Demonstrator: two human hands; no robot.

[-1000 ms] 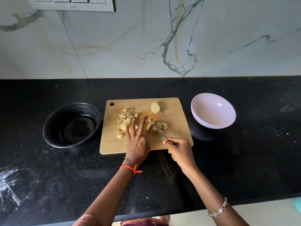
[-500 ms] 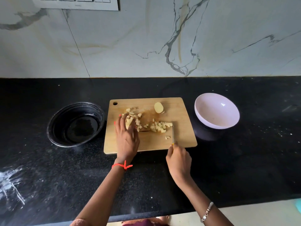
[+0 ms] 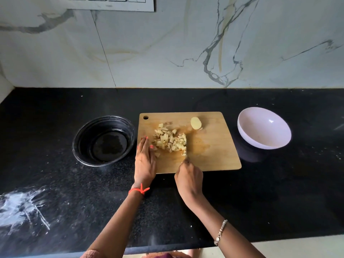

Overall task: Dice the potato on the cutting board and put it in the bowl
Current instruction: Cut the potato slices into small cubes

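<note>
A white powdery smear [image 3: 20,203] marks the black desk [image 3: 279,202] at near left. The left hand [image 3: 145,162] lies flat, fingers straight, against the left side of the diced potato [image 3: 170,140]. The right hand [image 3: 189,178] grips a knife [image 3: 186,146], its blade against the pile's right side. The pile sits mid cutting board [image 3: 214,149], with an uncut potato end [image 3: 195,123] behind it. A black bowl [image 3: 104,140] stands left of the board and a pale bowl [image 3: 264,127] right.

Both forearms reach forward, the left hand [image 3: 145,161] flat with fingers straight and together, the right hand [image 3: 189,175] curled round a knife [image 3: 186,148].
</note>
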